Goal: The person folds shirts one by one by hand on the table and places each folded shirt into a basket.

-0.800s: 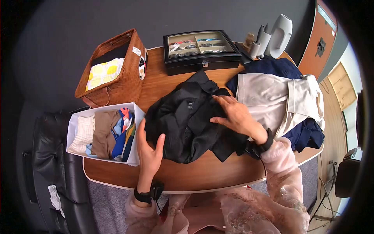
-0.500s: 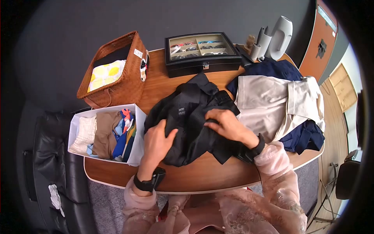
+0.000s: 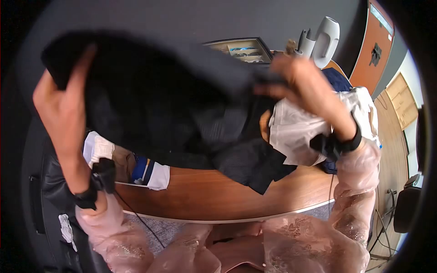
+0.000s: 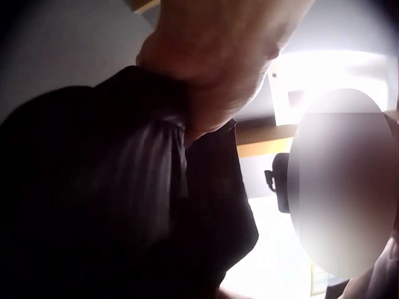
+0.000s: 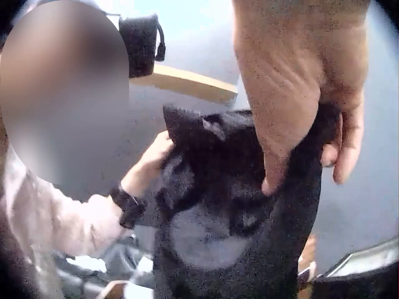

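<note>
A black collared shirt [image 3: 154, 104] is held up, spread wide between both hands and blurred by motion. At its left end my left hand [image 3: 63, 113] grips the cloth, thumb on the near side. My right hand [image 3: 309, 86] pinches the right end, with the thumb over the fabric, as the right wrist view also shows on the dark cloth [image 5: 249, 224]. One lower corner of the shirt hangs over the wooden table [image 3: 200, 186]. In the left wrist view the cloth [image 4: 93, 187] hides most of the left fingers.
A white box [image 3: 159, 176] of folded clothes stands at the left, partly behind the shirt. Beige clothing [image 3: 296, 132] lies over navy clothing [image 3: 337, 79] on the right. A glasses case [image 3: 260, 48] and a white vase [image 3: 326, 43] stand at the back. The shirt hides the woven basket.
Both hands have taken hold of the black shirt and lifted it off the table. The left hand has moved far left and up, the right hand right and up, stretching the shirt between them.
</note>
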